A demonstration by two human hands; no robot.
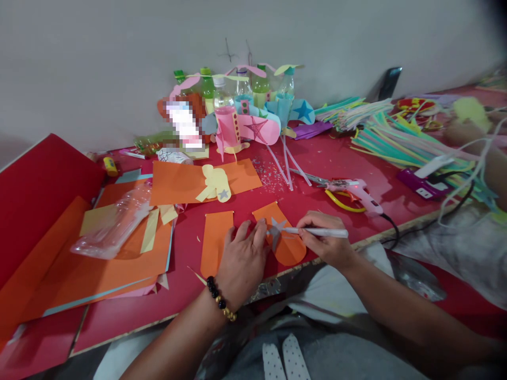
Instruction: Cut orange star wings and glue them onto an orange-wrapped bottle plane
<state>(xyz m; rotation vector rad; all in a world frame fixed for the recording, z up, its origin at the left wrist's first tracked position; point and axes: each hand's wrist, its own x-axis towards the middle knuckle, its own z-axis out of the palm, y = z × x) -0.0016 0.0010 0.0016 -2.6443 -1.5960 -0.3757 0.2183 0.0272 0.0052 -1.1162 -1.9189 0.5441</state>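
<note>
My right hand grips a white pen, its tip on a grey star that lies on an orange rounded paper piece. Flat at the left edge of that piece rests my left hand, fingers spread and holding nothing, partly over a second orange piece. Behind them a yellow paper cutout with a small grey star lies on an orange sheet.
Decorated plastic bottles stand along the wall. To the right lie a pink glue gun, scissors, a purple device and bundled coloured strips. Orange sheets and a clear plastic bottle are left. Another person's arm shows far right.
</note>
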